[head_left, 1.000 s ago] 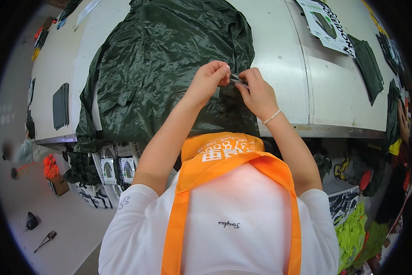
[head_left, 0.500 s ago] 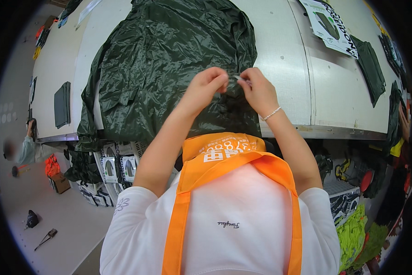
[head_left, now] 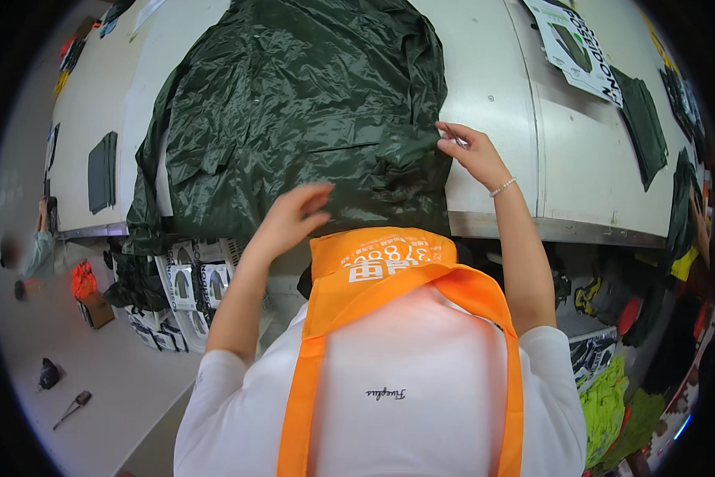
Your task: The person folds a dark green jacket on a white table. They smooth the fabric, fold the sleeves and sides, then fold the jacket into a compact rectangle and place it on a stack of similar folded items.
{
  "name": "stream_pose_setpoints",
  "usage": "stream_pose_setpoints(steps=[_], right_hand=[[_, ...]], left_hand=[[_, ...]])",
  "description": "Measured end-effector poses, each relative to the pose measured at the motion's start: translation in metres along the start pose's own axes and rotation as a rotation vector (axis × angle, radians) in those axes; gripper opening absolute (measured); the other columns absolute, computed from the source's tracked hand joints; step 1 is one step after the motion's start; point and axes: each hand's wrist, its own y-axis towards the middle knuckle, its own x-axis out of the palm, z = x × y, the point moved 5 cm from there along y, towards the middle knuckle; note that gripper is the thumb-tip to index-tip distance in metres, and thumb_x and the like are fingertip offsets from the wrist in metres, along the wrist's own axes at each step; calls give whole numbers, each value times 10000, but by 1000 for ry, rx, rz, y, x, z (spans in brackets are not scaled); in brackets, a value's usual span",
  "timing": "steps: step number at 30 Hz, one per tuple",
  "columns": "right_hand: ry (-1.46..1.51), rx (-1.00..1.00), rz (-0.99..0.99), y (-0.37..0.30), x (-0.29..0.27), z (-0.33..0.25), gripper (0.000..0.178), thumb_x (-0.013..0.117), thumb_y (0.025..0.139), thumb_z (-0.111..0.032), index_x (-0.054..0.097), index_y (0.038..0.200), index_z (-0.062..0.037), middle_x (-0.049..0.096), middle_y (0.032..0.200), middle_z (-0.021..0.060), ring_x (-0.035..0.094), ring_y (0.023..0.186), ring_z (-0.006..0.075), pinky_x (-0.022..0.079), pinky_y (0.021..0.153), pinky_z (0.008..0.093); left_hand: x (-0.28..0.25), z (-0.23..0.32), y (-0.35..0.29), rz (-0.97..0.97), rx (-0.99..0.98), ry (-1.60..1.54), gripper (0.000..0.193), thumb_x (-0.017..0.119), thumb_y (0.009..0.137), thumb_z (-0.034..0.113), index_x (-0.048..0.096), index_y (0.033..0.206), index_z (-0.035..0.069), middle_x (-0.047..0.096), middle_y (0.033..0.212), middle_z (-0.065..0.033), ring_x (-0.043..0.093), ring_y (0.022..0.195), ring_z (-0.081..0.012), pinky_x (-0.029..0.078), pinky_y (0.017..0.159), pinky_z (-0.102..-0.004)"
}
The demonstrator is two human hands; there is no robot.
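Observation:
A dark green, shiny rain jacket (head_left: 294, 103) lies spread and wrinkled on the white table, its hem toward me. Two pocket flaps show near its lower part, and the fabric is bunched around the right one. My left hand (head_left: 290, 219) hovers near the hem, slightly blurred, its fingers apart and holding nothing. At the jacket's right edge, my right hand (head_left: 470, 151) is closed around a small slim metal tool (head_left: 454, 137) that looks like thread snips. Most of the tool is hidden by the fingers.
Folded dark green garments lie on the table (head_left: 493, 183) at left (head_left: 102, 172) and right (head_left: 640, 127), with a printed packaging sheet (head_left: 572, 48) at far right. Packed garments (head_left: 186, 286) sit below the table edge. A co-worker's sleeve (head_left: 39, 253) shows at far left.
Both hands were close together over the jacket's lower right. My left hand has moved left and toward me; my right hand has shifted right, still holding the small tool.

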Motion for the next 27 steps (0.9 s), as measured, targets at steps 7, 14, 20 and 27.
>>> stream_pose_setpoints(steps=[7, 14, 20, 27], right_hand=[[95, -11, 127, -4, -13, -20, 167, 672, 824, -142, 570, 867, -16, 506, 743, -47, 428, 690, 43, 376, 633, 201], [-402, -205, 628, -23, -31, -30, 230, 619, 872, -193, 490, 819, -11, 522, 610, 67, 468, 531, 142, 398, 505, 294], [-45, -293, 378, -46, 31, -72, 165, 623, 852, -122, 494, 826, -22, 522, 597, 101, 474, 473, 176, 395, 480, 288], [-313, -364, 526, -55, 6, -99, 161, 631, 734, 12, 475, 742, -24, 486, 597, 29, 450, 524, 110, 391, 507, 246]], left_hand=[[79, 42, 119, -431, 162, -537, 834, 761, 714, 166, 299, 1387, -4, 449, 1336, -90, 409, 1223, -165, 318, 1030, -312], [98, 91, 122, -413, 105, -784, 755, 766, 693, 178, 370, 1306, -17, 552, 1187, -108, 527, 1086, -196, 412, 927, -316], [41, 80, 150, 633, 290, 15, 282, 669, 613, 2, 561, 872, 33, 590, 723, -150, 566, 680, -209, 461, 661, -324], [23, 129, 116, 381, 365, -219, 315, 703, 639, -15, 428, 778, 47, 467, 660, -70, 456, 585, -101, 383, 566, -227]])
